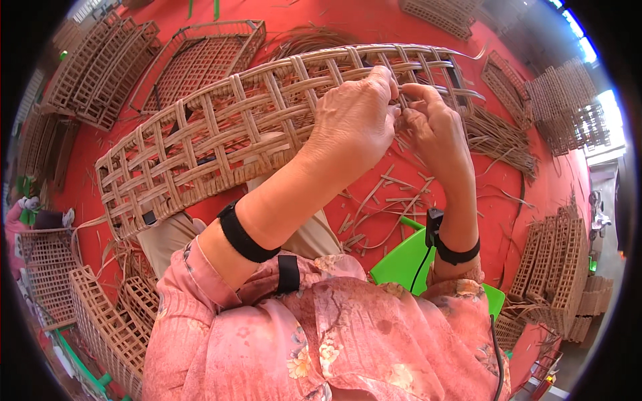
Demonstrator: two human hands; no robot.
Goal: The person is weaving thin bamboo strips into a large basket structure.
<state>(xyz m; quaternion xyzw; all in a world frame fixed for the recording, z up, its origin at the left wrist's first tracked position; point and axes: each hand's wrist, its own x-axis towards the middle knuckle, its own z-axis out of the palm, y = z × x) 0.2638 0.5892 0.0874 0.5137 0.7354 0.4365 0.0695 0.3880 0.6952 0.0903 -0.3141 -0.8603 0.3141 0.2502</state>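
Note:
A long basket (239, 95) of brown wicker strips in an open lattice lies tilted across my lap, its side wall facing me. My left hand (354, 113) has its fingers closed at the right part of the wall, pinching a wicker strip there. Close beside it, my right hand (435, 127) is bent with thumb and fingers together on the same spot, also on a strip. My fingers hide the exact weave between them. Loose strip ends stick out past the basket's right end.
A green plastic stool (401, 262) is beside me. Strip offcuts (401, 204) litter the red floor, with a bundle of strips (498, 144) to the right. Stacked lattice baskets stand at far left (100, 73) and right (552, 260); another basket (207, 60) lies beyond mine.

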